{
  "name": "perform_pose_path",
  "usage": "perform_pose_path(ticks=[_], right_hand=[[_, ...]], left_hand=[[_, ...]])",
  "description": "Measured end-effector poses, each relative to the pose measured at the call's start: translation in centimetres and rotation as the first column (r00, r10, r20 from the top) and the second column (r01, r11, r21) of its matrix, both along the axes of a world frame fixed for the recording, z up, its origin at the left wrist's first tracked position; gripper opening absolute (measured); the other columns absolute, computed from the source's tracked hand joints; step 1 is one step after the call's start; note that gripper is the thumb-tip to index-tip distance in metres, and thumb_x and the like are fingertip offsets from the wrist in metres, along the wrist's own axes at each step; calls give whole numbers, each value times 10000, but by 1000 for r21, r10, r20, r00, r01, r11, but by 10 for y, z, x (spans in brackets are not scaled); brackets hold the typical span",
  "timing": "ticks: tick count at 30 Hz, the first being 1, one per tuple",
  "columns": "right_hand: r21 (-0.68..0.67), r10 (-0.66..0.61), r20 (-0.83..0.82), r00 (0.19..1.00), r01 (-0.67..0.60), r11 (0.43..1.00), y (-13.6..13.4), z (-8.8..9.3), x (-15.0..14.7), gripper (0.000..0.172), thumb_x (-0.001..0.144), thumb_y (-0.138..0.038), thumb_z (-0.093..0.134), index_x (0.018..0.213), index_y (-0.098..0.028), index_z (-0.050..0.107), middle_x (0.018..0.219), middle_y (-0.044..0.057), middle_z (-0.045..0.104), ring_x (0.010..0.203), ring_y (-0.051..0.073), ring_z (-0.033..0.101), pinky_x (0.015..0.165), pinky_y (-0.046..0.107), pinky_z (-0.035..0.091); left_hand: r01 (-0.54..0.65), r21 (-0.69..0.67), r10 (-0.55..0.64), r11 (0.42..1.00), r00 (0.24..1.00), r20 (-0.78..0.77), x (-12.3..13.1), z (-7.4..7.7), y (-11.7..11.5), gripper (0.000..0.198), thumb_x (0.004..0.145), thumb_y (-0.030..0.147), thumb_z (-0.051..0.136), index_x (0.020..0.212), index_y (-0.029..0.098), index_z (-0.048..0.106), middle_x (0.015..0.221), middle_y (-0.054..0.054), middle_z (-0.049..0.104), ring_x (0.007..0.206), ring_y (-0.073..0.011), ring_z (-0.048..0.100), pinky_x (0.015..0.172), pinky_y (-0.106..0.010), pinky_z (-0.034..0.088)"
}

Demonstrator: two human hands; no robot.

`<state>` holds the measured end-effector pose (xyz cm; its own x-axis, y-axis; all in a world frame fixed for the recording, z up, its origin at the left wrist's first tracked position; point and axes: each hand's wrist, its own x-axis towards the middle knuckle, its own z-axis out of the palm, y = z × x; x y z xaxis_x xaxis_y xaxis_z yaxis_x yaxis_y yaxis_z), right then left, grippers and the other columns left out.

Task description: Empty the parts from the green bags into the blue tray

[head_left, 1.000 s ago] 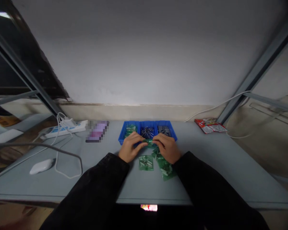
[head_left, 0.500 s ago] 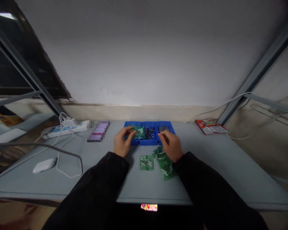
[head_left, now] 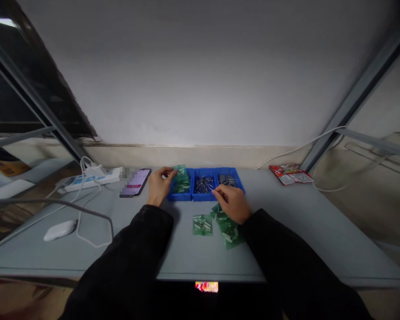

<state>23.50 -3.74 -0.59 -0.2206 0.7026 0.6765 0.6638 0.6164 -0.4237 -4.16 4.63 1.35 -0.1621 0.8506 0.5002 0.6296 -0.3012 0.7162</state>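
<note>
My left hand is at the left side of the left blue bin, its thumb and fingers pinching the edge of a small green plastic bag. More green bags lie inside that bin. Over the front of the middle and right bins, my right hand is closed, fingertips pressed together; what they hold, if anything, is too small to make out. Loose metal pins fill the middle bin, and dark grey pieces lie in the right one.
In front of the bins lie a flat green bag with parts and a pile of filled green bags. Leftward are a phone, a power strip, a white case and cables. A red packet lies at the right.
My left hand has moved left, carrying the green bag from beside the middle bin to the left bin. My right hand has shifted slightly left, toward the middle bin's front edge.
</note>
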Motion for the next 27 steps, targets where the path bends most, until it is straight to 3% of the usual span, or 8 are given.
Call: perform_pose_path(ticks=[3,6,11,14,18,21,24,27], right_hand=[[-38,153,120,981,-149,988,-1,1,0,241,1044,-294,565,847,-197,665,813,16,712,750,156,632,715,287,443],[-64,285,242,928,-278,959,-4,4,-3,201,1006,-359,648,908,-190,692,864,30,722,852,186,639,793,322,476],[-130,382,395,835,-361,923,-9,4,-11,507,800,-609,817,1045,-174,724,963,53,735,971,238,629,888,407,480],[-156,402,436,805,-373,915,-10,0,-14,564,766,-658,818,1039,-171,735,979,70,735,998,256,611,892,424,485],[-199,429,404,808,-380,903,-12,-1,-16,477,779,-569,851,1043,-185,748,982,68,736,993,249,604,910,418,498],[-249,463,355,812,-395,884,-13,1,-18,385,790,-459,878,1036,-191,752,945,55,736,976,238,610,887,393,513],[-270,467,284,837,-398,877,-12,2,-19,214,837,-306,856,988,-202,745,932,40,737,958,221,630,863,367,520],[-226,444,155,883,-405,886,-10,2,-18,172,853,-205,834,985,-202,723,937,27,733,930,194,651,843,334,529]], left_hand=[[-7,-80,2,997,998,-65,-8,-4,15,336,821,519,736,864,189,784,821,-66,735,793,-242,660,793,-351,488],[9,-66,-14,998,997,-81,-13,-10,29,287,770,483,800,818,200,788,923,-99,745,875,-275,666,838,-389,506],[38,-51,-42,998,995,-86,-9,-14,44,203,752,389,848,733,202,771,1011,-117,713,983,-289,667,939,-426,508],[11,-101,-25,995,990,-141,-6,-15,47,221,726,391,876,749,198,769,1011,-115,689,908,-272,652,898,-423,510],[-35,-50,26,998,983,-182,-6,-15,46,345,698,370,897,939,187,731,1009,-90,655,849,-237,612,836,-382,503],[-40,33,45,999,982,-181,-4,-10,39,317,792,344,817,1022,178,674,1041,-79,638,895,-232,608,864,-372,499],[47,157,-12,986,975,-220,2,1,24,194,905,339,696,1026,189,667,1053,-76,643,931,-238,608,920,-386,487],[229,238,-155,944,944,-293,12,11,1,199,1004,375,583,1021,199,675,1016,-69,665,964,-239,608,952,-388,473]])
